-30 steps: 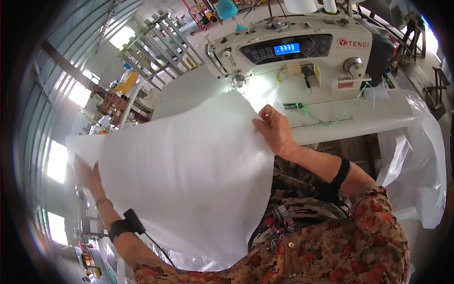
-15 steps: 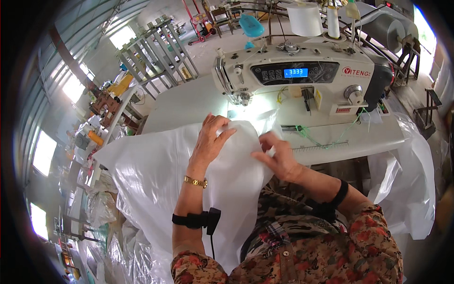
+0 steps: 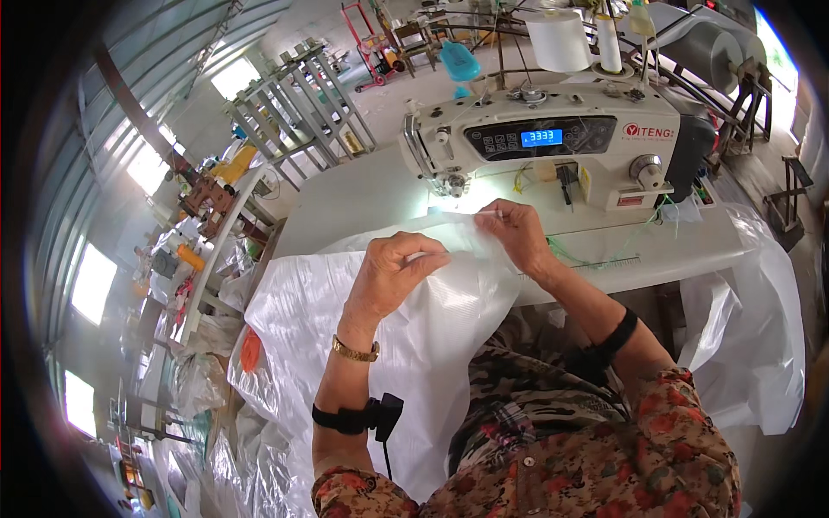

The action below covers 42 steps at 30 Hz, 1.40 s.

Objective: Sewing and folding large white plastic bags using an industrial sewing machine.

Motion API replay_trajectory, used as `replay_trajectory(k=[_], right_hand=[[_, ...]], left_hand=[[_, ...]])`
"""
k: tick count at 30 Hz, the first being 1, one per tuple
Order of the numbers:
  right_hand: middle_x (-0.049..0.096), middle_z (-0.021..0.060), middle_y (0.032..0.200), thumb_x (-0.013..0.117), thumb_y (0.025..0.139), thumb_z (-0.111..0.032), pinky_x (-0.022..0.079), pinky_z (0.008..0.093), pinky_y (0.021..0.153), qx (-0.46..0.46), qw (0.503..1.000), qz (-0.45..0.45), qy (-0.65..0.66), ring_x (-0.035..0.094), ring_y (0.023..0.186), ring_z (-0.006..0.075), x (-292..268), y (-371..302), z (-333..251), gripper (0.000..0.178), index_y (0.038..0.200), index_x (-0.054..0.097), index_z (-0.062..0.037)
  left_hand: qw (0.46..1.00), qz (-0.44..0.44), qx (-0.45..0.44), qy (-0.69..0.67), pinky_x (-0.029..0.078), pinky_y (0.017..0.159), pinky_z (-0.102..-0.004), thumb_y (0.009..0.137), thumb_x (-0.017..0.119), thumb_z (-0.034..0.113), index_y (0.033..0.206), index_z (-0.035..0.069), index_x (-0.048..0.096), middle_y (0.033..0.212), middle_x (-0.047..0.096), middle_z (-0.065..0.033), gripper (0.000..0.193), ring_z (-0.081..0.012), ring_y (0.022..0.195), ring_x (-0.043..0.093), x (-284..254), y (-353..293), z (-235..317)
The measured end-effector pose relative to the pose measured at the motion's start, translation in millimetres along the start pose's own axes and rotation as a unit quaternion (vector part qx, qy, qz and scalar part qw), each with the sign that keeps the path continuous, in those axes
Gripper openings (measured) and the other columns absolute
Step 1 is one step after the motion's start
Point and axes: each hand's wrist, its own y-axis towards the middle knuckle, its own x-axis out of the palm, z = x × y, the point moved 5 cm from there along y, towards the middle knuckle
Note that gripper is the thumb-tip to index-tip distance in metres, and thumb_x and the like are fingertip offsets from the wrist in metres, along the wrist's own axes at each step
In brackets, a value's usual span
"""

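A large white plastic sheet (image 3: 371, 371) hangs over the table's front edge and spreads across my lap, its surface shiny and creased. My left hand (image 3: 393, 272) is closed in a pinch on the sheet, thumb against fingers, left of the needle area. Farther right and a little higher, my right hand (image 3: 516, 231) pinches the sheet's upper edge just in front of the sewing machine (image 3: 540, 142). Between the two hands the plastic looks thin and see-through. The machine's lit needle area (image 3: 456, 186) lies beyond my hands; the needle itself is lost in glare.
Green threads (image 3: 604, 255) lie on the white machine table (image 3: 345, 198)'s right part. White thread cones (image 3: 557, 41) stand behind the machine. More white plastic (image 3: 747, 328) hangs off the right side. A grey metal rack (image 3: 298, 112) stands at the back left.
Both hands now pinch the sheet; its far edge has been drawn up and the left corner pulled inward. My right hand moved up toward the needle area, and my left moved lower. The view shifted slightly.
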Motion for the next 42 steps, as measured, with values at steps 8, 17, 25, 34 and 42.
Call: replay_trajectory(k=[8,17,25,34,42], right_hand=[[0.067,-0.0014,0.085,0.063,0.094,-0.014,0.047,0.0245,0.075,-0.05,0.993,-0.103,0.031,0.053,0.081,0.0055,33.6,-53.2,-68.3,0.017,0.099,0.071,-0.0003],[0.068,0.0074,0.085,0.056,0.099,-0.02,0.047,0.0265,0.068,-0.059,0.992,-0.088,-0.066,0.054,0.077,0.0069,30.8,-71.7,-86.5,0.027,0.107,0.067,0.0035],[0.055,0.0023,0.066,0.06,0.097,-0.018,0.039,0.0255,0.054,-0.136,0.985,-0.016,-0.105,0.043,0.061,0.007,38.4,-77.8,-94.1,0.024,0.105,0.067,0.0036],[0.048,0.0005,0.06,0.062,0.094,-0.013,0.034,0.026,0.05,-0.119,0.981,-0.002,-0.154,0.036,0.059,0.0058,44.2,-75.4,-102.6,0.018,0.092,0.068,0.0037],[0.053,-0.0062,0.079,0.054,0.101,-0.023,0.037,0.0204,0.062,-0.078,0.992,-0.039,0.095,0.041,0.074,0.002,58.6,-74.9,-88.3,0.025,0.098,0.062,0.0001]], left_hand=[[0.979,0.09,0.163,0.083,0.045,0.089,-0.0383,0.084,0.069,0.008,0.088,0.001,0.062,0.084,0.067,-0.0077,0.01,-0.0264,0.078,0.062,2.9,-11.5,43.0],[0.986,0.086,0.102,0.097,0.03,0.111,-0.0459,0.086,0.069,0.011,0.082,0.004,0.06,0.077,0.065,-0.0026,0.012,-0.0189,0.074,0.062,7.1,-21.2,41.0],[0.988,0.093,0.098,0.072,0.035,0.107,-0.0421,0.084,0.069,0.006,0.082,0.004,0.059,0.081,0.066,-0.0027,0.01,-0.0171,0.077,0.062,8.5,-20.5,36.4],[0.993,0.1,0.056,0.013,0.048,0.07,-0.0283,0.085,0.07,0.011,0.085,0.001,0.061,0.078,0.063,-0.0051,0.013,-0.0139,0.074,0.058,0.8,-21.4,38.8],[0.994,0.055,0.095,0.021,0.04,0.057,-0.0251,0.088,0.07,0.015,0.08,-0.002,0.062,0.067,0.052,-0.0015,0.02,-0.0081,0.063,0.047,-17.5,-14.5,47.5]])
